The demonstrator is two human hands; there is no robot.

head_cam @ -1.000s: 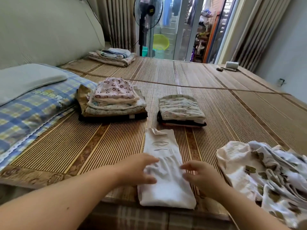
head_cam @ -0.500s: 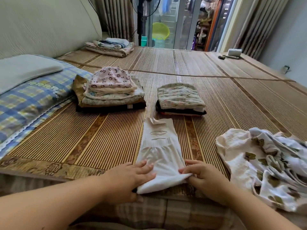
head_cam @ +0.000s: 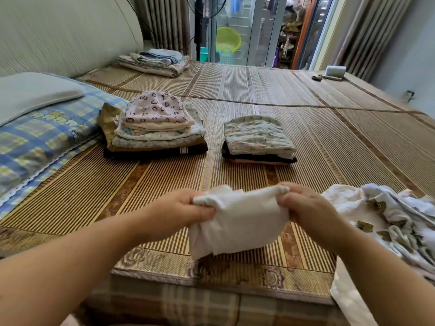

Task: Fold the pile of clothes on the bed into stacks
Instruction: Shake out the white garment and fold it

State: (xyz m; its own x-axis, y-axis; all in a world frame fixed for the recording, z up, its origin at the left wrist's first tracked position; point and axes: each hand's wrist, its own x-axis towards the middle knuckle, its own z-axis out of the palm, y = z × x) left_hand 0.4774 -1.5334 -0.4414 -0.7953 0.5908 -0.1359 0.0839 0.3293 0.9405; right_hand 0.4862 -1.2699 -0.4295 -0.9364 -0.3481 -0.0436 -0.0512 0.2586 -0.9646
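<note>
White cloth (head_cam: 237, 220), a small garment doubled over, hangs betw. both hands above the near edge of the woven mat (head_cam: 341, 142). Left hand (head_cam: 188, 211) pinches its top-left corner and right hand (head_cam: 308, 208) the top-right, fingers curled into the fabric on both sides, so neither hand is free. Long axis runs L–R betw. the fists. The body droops toward the mat; whether the lower edge touches it, can't tell. Both folded stacks lie ahead, away from the person. The lower stack (head_cam: 259, 137) is almost straight on, a bit right of the cloth's middle, so the right hand is nearer to it. The taller stack (head_cam: 155, 128) sits ahead-left, nearer the left hand, & the two stacks stand apart. Probably one more fold, then a forward carry w/ the long axis kept crosswise to match the stack tops. Unfolded heap (head_cam: 388, 215) lies just beside the right wrist, so plenty is left to do. Containers: only a yellow basin (head_cam: 228, 38) and a basket (head_cam: 225, 57) past the glass door; contents can't be made out.
</note>
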